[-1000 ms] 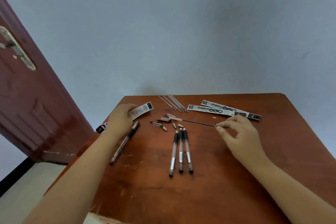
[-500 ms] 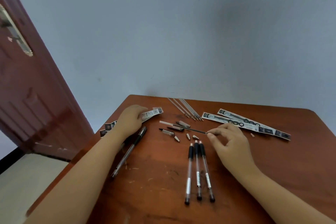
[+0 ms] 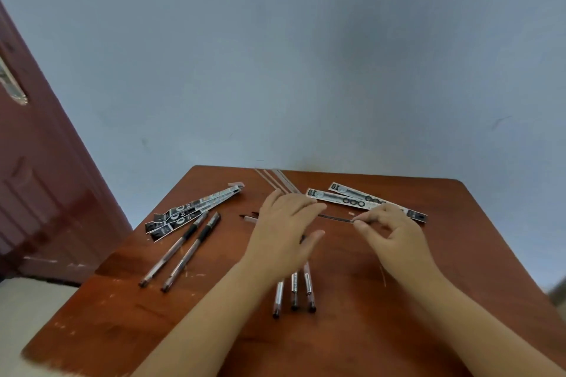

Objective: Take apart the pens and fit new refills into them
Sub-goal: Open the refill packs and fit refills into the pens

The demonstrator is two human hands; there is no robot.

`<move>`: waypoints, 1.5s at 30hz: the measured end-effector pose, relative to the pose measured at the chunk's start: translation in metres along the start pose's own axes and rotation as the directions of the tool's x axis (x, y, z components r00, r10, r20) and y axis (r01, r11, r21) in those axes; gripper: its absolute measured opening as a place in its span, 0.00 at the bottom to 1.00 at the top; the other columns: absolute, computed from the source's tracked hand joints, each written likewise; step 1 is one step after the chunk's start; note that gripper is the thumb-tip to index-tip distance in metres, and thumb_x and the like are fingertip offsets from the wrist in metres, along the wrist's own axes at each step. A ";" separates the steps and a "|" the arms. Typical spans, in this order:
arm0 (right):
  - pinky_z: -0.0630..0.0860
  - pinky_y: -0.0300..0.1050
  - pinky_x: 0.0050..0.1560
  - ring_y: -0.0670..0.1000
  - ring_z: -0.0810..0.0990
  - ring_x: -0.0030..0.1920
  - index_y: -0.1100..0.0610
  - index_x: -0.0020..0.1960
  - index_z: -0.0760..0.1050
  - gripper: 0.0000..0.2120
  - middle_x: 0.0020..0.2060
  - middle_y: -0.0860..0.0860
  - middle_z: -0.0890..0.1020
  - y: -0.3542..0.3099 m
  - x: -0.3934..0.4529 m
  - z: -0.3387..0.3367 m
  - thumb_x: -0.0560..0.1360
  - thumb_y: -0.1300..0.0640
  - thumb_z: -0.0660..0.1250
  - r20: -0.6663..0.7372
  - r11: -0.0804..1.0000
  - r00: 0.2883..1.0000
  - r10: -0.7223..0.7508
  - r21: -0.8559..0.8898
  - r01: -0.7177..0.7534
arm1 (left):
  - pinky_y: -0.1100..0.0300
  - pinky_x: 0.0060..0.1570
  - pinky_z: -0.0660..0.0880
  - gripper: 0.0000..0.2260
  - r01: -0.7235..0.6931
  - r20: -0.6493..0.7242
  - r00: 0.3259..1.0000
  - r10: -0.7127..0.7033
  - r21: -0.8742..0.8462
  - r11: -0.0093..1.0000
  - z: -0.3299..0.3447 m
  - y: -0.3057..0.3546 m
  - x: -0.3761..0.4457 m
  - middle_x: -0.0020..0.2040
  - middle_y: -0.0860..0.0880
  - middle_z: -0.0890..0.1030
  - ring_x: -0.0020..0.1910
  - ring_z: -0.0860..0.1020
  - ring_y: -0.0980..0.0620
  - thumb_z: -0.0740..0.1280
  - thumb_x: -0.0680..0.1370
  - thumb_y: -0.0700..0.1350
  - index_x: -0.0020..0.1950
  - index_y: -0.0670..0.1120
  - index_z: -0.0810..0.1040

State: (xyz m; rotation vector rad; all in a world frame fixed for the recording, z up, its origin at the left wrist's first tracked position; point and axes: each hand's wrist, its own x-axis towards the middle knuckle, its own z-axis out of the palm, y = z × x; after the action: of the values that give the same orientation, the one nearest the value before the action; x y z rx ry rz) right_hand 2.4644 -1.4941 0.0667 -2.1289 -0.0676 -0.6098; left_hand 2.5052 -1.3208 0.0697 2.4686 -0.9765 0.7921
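Hands: right hand (image 3: 393,231) pinches a thin refill (image 3: 335,217); left hand (image 3: 283,229) hovers spread, seemingly empty, above the table (image 3: 367,330).

Two pens (image 3: 180,249) with black grips and clear barrels lie side by side on the left part of the table (image 3: 122,315), slanting from near left to far right, just beside a fan of black-and-white refill packets (image 3: 196,208). Three more pens (image 3: 294,294) lie parallel near the middle, their far ends hidden. A thin dark refill (image 3: 335,217) lies roughly level across the middle, its right end pinched between thumb and forefinger of the right hand (image 3: 393,229). Several thin clear tubes (image 3: 275,179) lie fanned at the far edge, and two more refill packets (image 3: 352,197) slant at the far right.
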 end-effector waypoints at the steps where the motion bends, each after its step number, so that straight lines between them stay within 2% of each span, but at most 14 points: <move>1: 0.65 0.23 0.41 0.41 0.73 0.40 0.50 0.35 0.76 0.09 0.36 0.44 0.75 0.001 -0.003 -0.003 0.70 0.63 0.68 0.023 1.000 1.000 -0.006 0.024 0.006 | 0.53 0.57 0.71 0.15 -0.021 -0.009 1.000 0.021 -0.008 1.000 0.007 0.009 0.000 0.43 0.50 0.83 0.45 0.78 0.53 0.59 0.70 0.50 0.49 0.46 0.81; 2: 0.66 0.25 0.40 0.40 0.74 0.41 0.48 0.34 0.76 0.11 0.36 0.44 0.76 0.003 -0.006 -0.004 0.69 0.63 0.68 0.041 0.999 0.999 -0.011 0.048 0.009 | 0.58 0.52 0.73 0.14 -0.033 -0.012 0.999 0.032 -0.043 0.999 0.013 0.017 0.001 0.40 0.51 0.83 0.40 0.79 0.52 0.59 0.70 0.49 0.46 0.46 0.82; 5: 0.68 0.27 0.40 0.39 0.74 0.42 0.44 0.33 0.74 0.15 0.36 0.44 0.77 0.008 -0.007 -0.011 0.70 0.64 0.68 0.079 0.996 0.997 -0.027 0.092 0.020 | 0.63 0.40 0.68 0.11 -0.003 -0.018 1.000 0.000 -0.172 0.985 0.023 0.028 0.002 0.37 0.49 0.82 0.37 0.76 0.54 0.60 0.72 0.45 0.44 0.44 0.82; 9: 0.66 0.24 0.43 0.37 0.73 0.45 0.54 0.40 0.81 0.05 0.36 0.42 0.75 0.016 -0.001 -0.019 0.71 0.60 0.67 0.199 0.992 0.974 -0.108 -0.036 0.118 | 0.63 0.39 0.69 0.11 -0.002 -0.048 0.999 -0.008 -0.206 0.978 0.029 0.027 -0.003 0.36 0.48 0.81 0.38 0.72 0.57 0.61 0.73 0.44 0.45 0.43 0.82; 13: 0.68 0.32 0.44 0.45 0.72 0.43 0.58 0.38 0.81 0.14 0.32 0.45 0.76 0.019 -0.002 -0.017 0.69 0.50 0.61 0.237 0.934 0.932 -0.273 -0.168 0.316 | 0.63 0.38 0.70 0.10 -0.066 -0.044 0.997 0.059 -0.171 0.983 0.029 0.024 -0.009 0.35 0.48 0.81 0.38 0.72 0.56 0.62 0.73 0.44 0.44 0.43 0.82; 16: 0.69 0.40 0.40 0.44 0.74 0.36 0.55 0.35 0.81 0.15 0.31 0.47 0.79 0.020 -0.003 -0.017 0.68 0.49 0.58 0.256 0.874 0.902 -0.349 -0.259 0.411 | 0.64 0.39 0.69 0.10 -0.087 -0.012 0.996 0.086 -0.170 0.982 0.024 0.021 -0.011 0.35 0.49 0.81 0.37 0.72 0.57 0.61 0.73 0.44 0.43 0.43 0.82; 21: 0.57 0.44 0.55 0.43 0.70 0.39 0.52 0.34 0.79 0.12 0.30 0.45 0.78 0.020 -0.005 -0.011 0.68 0.50 0.59 0.144 0.829 0.903 -0.404 -0.360 0.428 | 0.65 0.39 0.66 0.11 -0.036 0.057 0.997 0.048 -0.185 0.982 0.015 0.017 -0.009 0.35 0.51 0.81 0.39 0.72 0.58 0.60 0.73 0.46 0.43 0.45 0.82; 24: 0.52 0.41 0.61 0.42 0.70 0.39 0.52 0.34 0.79 0.11 0.31 0.45 0.78 0.019 -0.006 -0.007 0.69 0.51 0.60 0.129 0.808 0.890 -0.436 -0.380 0.451 | 0.56 0.37 0.72 0.11 0.006 0.093 0.996 0.015 -0.219 0.976 0.013 0.014 -0.010 0.35 0.51 0.81 0.39 0.72 0.58 0.60 0.73 0.47 0.43 0.46 0.82; 28: 0.52 0.42 0.61 0.42 0.70 0.39 0.52 0.34 0.79 0.10 0.31 0.46 0.78 0.021 -0.005 -0.005 0.69 0.52 0.61 0.125 0.794 0.875 -0.467 -0.376 0.477 | 0.49 0.36 0.76 0.11 0.080 0.135 0.990 -0.043 -0.285 0.955 0.009 0.012 -0.009 0.36 0.51 0.81 0.36 0.73 0.59 0.62 0.74 0.48 0.45 0.45 0.82; 31: 0.53 0.41 0.61 0.41 0.70 0.39 0.53 0.35 0.79 0.10 0.31 0.46 0.78 0.021 -0.005 -0.002 0.69 0.52 0.61 0.107 0.775 0.858 -0.502 -0.384 0.501 | 0.56 0.41 0.73 0.10 0.129 0.192 0.979 -0.073 -0.296 0.947 0.004 0.014 -0.008 0.38 0.52 0.79 0.37 0.72 0.58 0.62 0.75 0.45 0.47 0.45 0.82; 34: 0.56 0.43 0.61 0.42 0.71 0.40 0.55 0.34 0.79 0.10 0.32 0.47 0.78 0.029 0.001 -0.014 0.67 0.53 0.62 -0.040 0.843 0.906 -0.422 -0.385 0.375 | 0.64 0.50 0.70 0.09 0.290 0.267 0.937 -0.224 -0.241 0.926 -0.004 -0.004 -0.008 0.46 0.53 0.79 0.44 0.72 0.59 0.61 0.78 0.43 0.54 0.46 0.80; 38: 0.71 0.65 0.48 0.49 0.76 0.38 0.58 0.34 0.81 0.02 0.31 0.50 0.79 0.038 0.007 -0.020 0.63 0.60 0.72 -0.111 0.923 0.979 -0.173 -0.365 0.121 | 0.68 0.50 0.66 0.09 0.389 0.272 0.904 -0.330 -0.204 0.898 -0.003 -0.017 -0.007 0.51 0.53 0.80 0.47 0.71 0.61 0.62 0.77 0.42 0.54 0.47 0.79; 40: 0.71 0.64 0.49 0.53 0.79 0.38 0.57 0.33 0.81 0.05 0.31 0.52 0.81 0.039 0.009 -0.008 0.61 0.64 0.75 -0.050 0.902 0.992 -0.115 -0.425 0.083 | 0.68 0.50 0.66 0.08 0.404 0.210 0.907 -0.364 -0.198 0.893 0.000 -0.016 -0.005 0.49 0.53 0.80 0.48 0.73 0.59 0.63 0.77 0.42 0.52 0.47 0.80; 45: 0.53 0.52 0.58 0.56 0.79 0.46 0.58 0.39 0.82 0.02 0.36 0.54 0.83 0.036 0.028 0.021 0.67 0.63 0.71 0.052 0.783 0.991 -0.124 -0.608 0.130 | 0.67 0.50 0.64 0.07 0.529 0.087 0.848 -0.523 -0.195 0.826 -0.004 -0.026 -0.008 0.50 0.52 0.79 0.49 0.72 0.57 0.65 0.76 0.42 0.52 0.47 0.80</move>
State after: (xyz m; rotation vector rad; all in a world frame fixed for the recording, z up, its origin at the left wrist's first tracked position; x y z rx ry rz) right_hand 2.5066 -1.5039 0.0421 -2.7785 -0.0179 -0.7772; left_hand 2.5179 -1.2967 0.0645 2.3837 -0.3185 0.4358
